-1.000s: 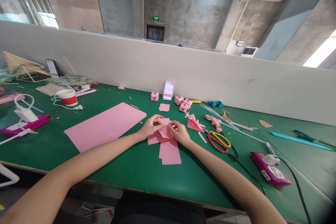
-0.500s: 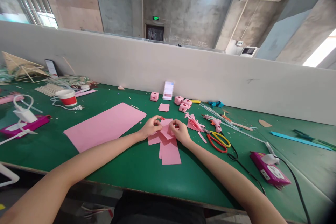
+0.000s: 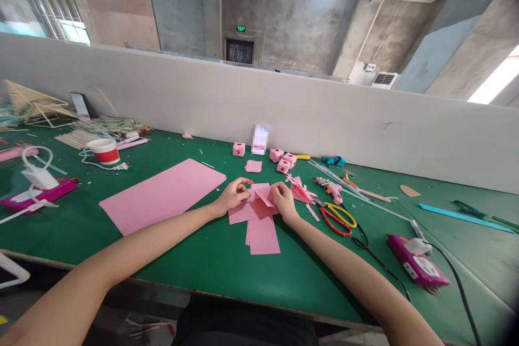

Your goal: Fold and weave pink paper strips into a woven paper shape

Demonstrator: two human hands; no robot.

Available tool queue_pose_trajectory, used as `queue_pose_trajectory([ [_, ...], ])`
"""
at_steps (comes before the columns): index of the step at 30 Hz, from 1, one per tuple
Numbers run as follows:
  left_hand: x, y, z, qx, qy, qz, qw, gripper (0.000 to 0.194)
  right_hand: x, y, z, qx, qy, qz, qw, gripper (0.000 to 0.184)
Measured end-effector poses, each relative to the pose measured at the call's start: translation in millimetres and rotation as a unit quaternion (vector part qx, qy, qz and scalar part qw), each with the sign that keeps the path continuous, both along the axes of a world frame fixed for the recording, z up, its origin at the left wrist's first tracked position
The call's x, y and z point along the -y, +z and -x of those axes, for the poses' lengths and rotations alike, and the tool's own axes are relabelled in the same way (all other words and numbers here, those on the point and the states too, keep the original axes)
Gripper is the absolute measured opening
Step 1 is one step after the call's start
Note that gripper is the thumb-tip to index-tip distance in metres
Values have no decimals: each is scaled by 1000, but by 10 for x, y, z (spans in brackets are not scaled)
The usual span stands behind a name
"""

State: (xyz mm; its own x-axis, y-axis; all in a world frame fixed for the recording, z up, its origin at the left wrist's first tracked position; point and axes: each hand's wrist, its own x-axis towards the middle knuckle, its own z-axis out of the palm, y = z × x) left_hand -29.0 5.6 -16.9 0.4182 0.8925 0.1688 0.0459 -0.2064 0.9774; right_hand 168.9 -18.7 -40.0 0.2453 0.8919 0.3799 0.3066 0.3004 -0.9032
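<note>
Several pink paper pieces [image 3: 264,238] lie overlapped in front of me, some crosswise. My right hand [image 3: 285,204] pinches a small folded pink paper [image 3: 265,195], raised at an angle above them. At the left edge of these papers is my left hand [image 3: 234,197], its thumb and fingers closed at the paper; exactly which sheet lies between them is hard to see. Red shows on one left fingertip. Just beyond the hands sits a small stack of pink squares [image 3: 253,166]. Pink paper cubes [image 3: 286,161] with cut openings stand behind, to the right.
A large pink sheet [image 3: 162,194] lies to the left. On the right are scissors [image 3: 338,219], pink scraps [image 3: 300,190], a glue gun [image 3: 333,191] and a purple power strip [image 3: 419,262] with a cord. A phone [image 3: 260,139] leans on the partition [image 3: 194,97]; a paper cup [image 3: 102,151] stands left.
My right hand has shifted slightly right, drawing the small folded paper with it, away from my left hand. The left hand stays nearly in place.
</note>
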Motion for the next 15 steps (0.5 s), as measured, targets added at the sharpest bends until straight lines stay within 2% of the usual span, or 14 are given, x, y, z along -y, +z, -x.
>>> queue_pose_trajectory([
  [6,12,22,-15,25,-20,52,998,39,53,55,30,29,43,-15,999,29],
  [10,-18,-20,-21,32,-20,46,998,45,103,118,60,62,58,-19,996,34],
  [15,-13,-28,-20,49,14,49,997,45,158,173,85,54,89,-27,994,24],
])
